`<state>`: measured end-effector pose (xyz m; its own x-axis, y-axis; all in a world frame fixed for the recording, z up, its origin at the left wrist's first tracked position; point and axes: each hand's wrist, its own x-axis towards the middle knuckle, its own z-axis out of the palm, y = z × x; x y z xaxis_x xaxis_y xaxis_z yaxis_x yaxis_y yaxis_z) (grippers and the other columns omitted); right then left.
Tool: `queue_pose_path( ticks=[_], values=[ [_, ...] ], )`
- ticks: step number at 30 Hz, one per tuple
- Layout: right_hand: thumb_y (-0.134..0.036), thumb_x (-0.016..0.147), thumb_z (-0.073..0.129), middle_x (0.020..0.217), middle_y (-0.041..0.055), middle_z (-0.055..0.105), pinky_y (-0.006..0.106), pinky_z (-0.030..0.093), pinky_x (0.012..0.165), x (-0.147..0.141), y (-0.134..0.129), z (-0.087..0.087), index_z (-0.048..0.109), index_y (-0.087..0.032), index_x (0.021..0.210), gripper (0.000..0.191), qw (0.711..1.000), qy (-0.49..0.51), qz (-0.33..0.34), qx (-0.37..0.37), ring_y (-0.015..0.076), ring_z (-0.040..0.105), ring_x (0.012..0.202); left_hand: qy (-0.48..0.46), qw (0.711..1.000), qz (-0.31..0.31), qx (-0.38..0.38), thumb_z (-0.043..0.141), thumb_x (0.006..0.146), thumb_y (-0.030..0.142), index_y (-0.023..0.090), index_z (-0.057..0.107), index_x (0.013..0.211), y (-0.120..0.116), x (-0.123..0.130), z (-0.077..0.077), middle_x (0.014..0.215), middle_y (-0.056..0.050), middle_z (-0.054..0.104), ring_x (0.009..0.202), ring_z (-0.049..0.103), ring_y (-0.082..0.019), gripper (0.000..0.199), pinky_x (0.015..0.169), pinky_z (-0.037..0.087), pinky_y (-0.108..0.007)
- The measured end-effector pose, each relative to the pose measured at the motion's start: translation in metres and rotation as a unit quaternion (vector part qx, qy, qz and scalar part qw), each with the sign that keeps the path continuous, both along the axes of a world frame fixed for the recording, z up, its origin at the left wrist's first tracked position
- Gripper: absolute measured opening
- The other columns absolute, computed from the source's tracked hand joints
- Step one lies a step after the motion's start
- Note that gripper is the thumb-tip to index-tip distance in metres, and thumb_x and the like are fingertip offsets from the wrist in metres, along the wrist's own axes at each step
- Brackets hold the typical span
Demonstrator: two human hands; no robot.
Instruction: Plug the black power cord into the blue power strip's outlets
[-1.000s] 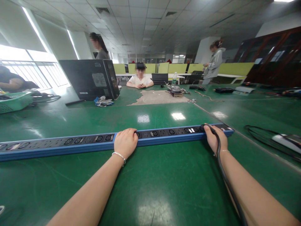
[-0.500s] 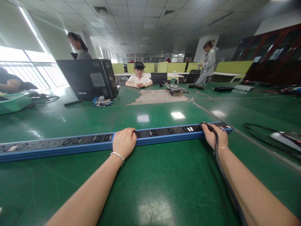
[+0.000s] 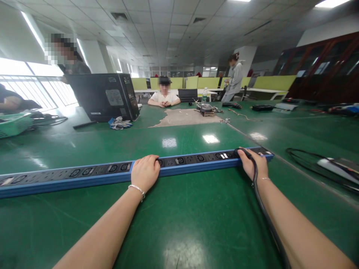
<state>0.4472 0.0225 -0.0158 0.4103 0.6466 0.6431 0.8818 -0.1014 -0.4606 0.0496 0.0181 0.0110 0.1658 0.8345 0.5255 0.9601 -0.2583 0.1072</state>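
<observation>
– holding what with the left hand?
– clasping the strip, with fingers drawn together and bent over its top.
– and with the right hand?
– pinching the plug in the fingers, against the strip's top. can't tell if pushed fully in.
– find the strip where?
– on the surface, under both hands, reaching far left of the left fingers and just past the right ones.
– and the cable?
– trailing back from the right fingers, along the forearm.
– spot anything else?
– gloves beside a case, well beyond the left fingers; a bottle, far off between both hands.
</observation>
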Motion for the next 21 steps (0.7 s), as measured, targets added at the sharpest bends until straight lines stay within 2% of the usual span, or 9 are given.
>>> queue_pose_path(
  ticks=[4, 11, 13, 15, 16, 18, 21],
  values=[
    [-0.054, 0.078, 0.045, 0.09, 0.0084, 0.072, 0.049, 0.031, 0.102, -0.005, -0.002, 0.002, 0.07, -0.02, 0.084, 0.042, 0.998, 0.05, -0.011, 0.039, 0.0244, 0.063, 0.094, 0.001, 1.0, -0.001, 0.001, 0.037, 0.087, 0.024, 0.02, 0.064, 0.102, 0.0, 0.0, 0.0, 0.102, -0.003, 0.07, 0.096, 0.063, -0.02, 0.031, 0.088, 0.042, -0.035],
    [-0.057, 0.077, 0.048, 0.088, 0.0092, 0.071, 0.041, 0.044, 0.091, -0.009, -0.004, 0.008, 0.07, -0.018, 0.081, 0.045, 0.994, 0.059, 0.014, 0.092, 0.0248, 0.064, 0.091, 0.003, 1.0, -0.004, 0.004, 0.037, 0.087, 0.025, 0.02, 0.064, 0.101, 0.0, 0.0, 0.0, 0.101, -0.003, 0.07, 0.095, 0.063, -0.021, 0.031, 0.087, 0.042, -0.035],
    [-0.055, 0.079, 0.047, 0.086, 0.0102, 0.07, 0.038, 0.047, 0.085, -0.005, -0.005, 0.015, 0.07, -0.014, 0.086, 0.048, 0.98, 0.104, -0.023, 0.167, 0.0234, 0.064, 0.086, 0.002, 1.0, -0.003, 0.002, 0.037, 0.086, 0.025, 0.021, 0.064, 0.101, -0.001, 0.0, 0.0, 0.101, -0.003, 0.07, 0.095, 0.063, -0.021, 0.03, 0.087, 0.042, -0.035],
    [-0.053, 0.083, 0.042, 0.084, 0.0118, 0.069, 0.035, 0.049, 0.079, 0.003, -0.007, 0.02, 0.069, -0.009, 0.091, 0.052, 0.949, 0.151, -0.077, 0.265, 0.022, 0.064, 0.081, 0.001, 1.0, -0.003, 0.0, 0.038, 0.086, 0.024, 0.02, 0.064, 0.101, -0.001, 0.0, 0.0, 0.101, -0.004, 0.07, 0.095, 0.063, -0.021, 0.031, 0.087, 0.042, -0.035],
    [-0.052, 0.083, 0.043, 0.083, 0.0117, 0.069, 0.035, 0.049, 0.078, 0.009, -0.009, 0.021, 0.069, -0.008, 0.091, 0.051, 0.945, 0.15, -0.083, 0.278, 0.022, 0.064, 0.081, 0.001, 1.0, -0.002, 0.0, 0.038, 0.086, 0.024, 0.02, 0.064, 0.101, -0.001, 0.0, 0.0, 0.101, -0.004, 0.07, 0.095, 0.063, -0.021, 0.031, 0.088, 0.042, -0.035],
    [-0.05, 0.081, 0.049, 0.084, 0.0112, 0.069, 0.035, 0.049, 0.078, 0.021, -0.012, 0.018, 0.069, -0.009, 0.089, 0.046, 0.945, 0.175, -0.078, 0.265, 0.0225, 0.064, 0.081, 0.001, 1.0, -0.001, -0.001, 0.038, 0.086, 0.025, 0.02, 0.064, 0.101, -0.001, 0.0, 0.001, 0.101, -0.004, 0.07, 0.095, 0.063, -0.021, 0.031, 0.088, 0.042, -0.036],
    [-0.05, 0.077, 0.054, 0.087, 0.0096, 0.069, 0.037, 0.05, 0.077, 0.036, -0.012, 0.005, 0.069, -0.013, 0.09, 0.042, 0.941, 0.244, -0.067, 0.226, 0.0238, 0.064, 0.081, -0.002, 1.0, 0.0, -0.001, 0.037, 0.086, 0.025, 0.02, 0.064, 0.101, -0.001, 0.0, 0.001, 0.101, -0.004, 0.07, 0.095, 0.063, -0.021, 0.031, 0.087, 0.042, -0.036]
  ],
)
